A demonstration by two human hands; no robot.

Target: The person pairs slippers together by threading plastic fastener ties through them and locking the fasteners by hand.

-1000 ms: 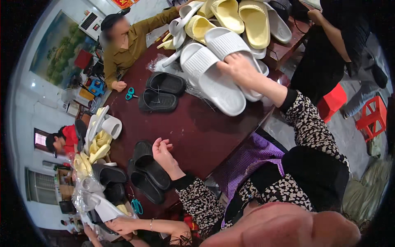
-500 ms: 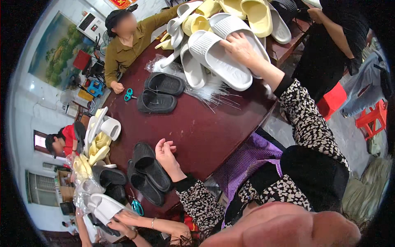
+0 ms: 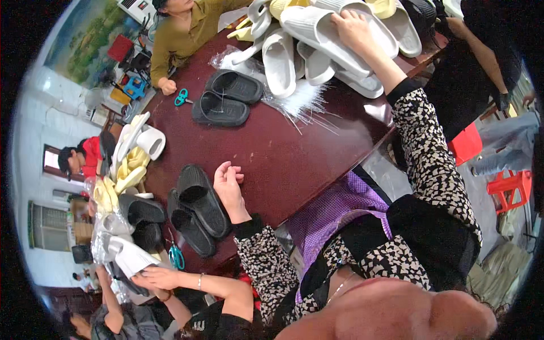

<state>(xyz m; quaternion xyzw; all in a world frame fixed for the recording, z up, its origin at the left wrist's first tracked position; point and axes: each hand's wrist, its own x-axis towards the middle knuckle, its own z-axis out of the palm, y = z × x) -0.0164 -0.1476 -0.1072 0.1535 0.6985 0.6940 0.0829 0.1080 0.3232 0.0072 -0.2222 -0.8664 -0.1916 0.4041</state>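
My right hand [image 3: 352, 29] is at the far side of the table, its fingers in the opening of a pale grey slide sandal [image 3: 323, 41], gripping near the strap. Other pale grey slides [image 3: 279, 63] lie beneath and around it, with yellow ones behind. Over the table's near part hangs my left hand [image 3: 228, 184], fingers loosely curled and slightly apart, with nothing visible in them. Beside it rests a pair of black slides [image 3: 201, 204]. Farther off, another black pair [image 3: 226, 97] has a thin clear strand on it.
Thin clear strands [image 3: 306, 105] spread over the dark red table [image 3: 266, 164]. Teal-handled scissors [image 3: 181, 97] lie at the far left, another teal pair [image 3: 176, 256] at the near left. Co-workers sit around; one holds a white slide [image 3: 131, 256]. Red stools [image 3: 510, 190] stand right.
The view has shifted, so the tabletop sits higher in it. My right hand and the grey slide have moved slightly farther away, baring more grey slides underneath. My left hand stays about where it was.
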